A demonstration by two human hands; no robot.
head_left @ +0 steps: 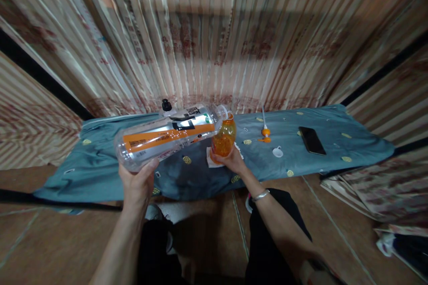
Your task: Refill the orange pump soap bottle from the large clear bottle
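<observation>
My left hand (138,182) grips the base of a large clear plastic bottle (167,136) with an orange, silver and black label. The bottle is tipped nearly flat, its open mouth over a small orange bottle (224,140). My right hand (230,160), with a silver bracelet on its wrist, is wrapped round the orange bottle and holds it upright on the blue-grey patterned cloth (100,160). A white tissue (210,158) lies under the orange bottle.
An orange pump head with a white tube (265,131), a white cap (277,152) and a black phone (311,140) lie on the cloth to the right. A black-capped bottle top (166,105) shows behind the big bottle. Striped patterned sheets stand behind.
</observation>
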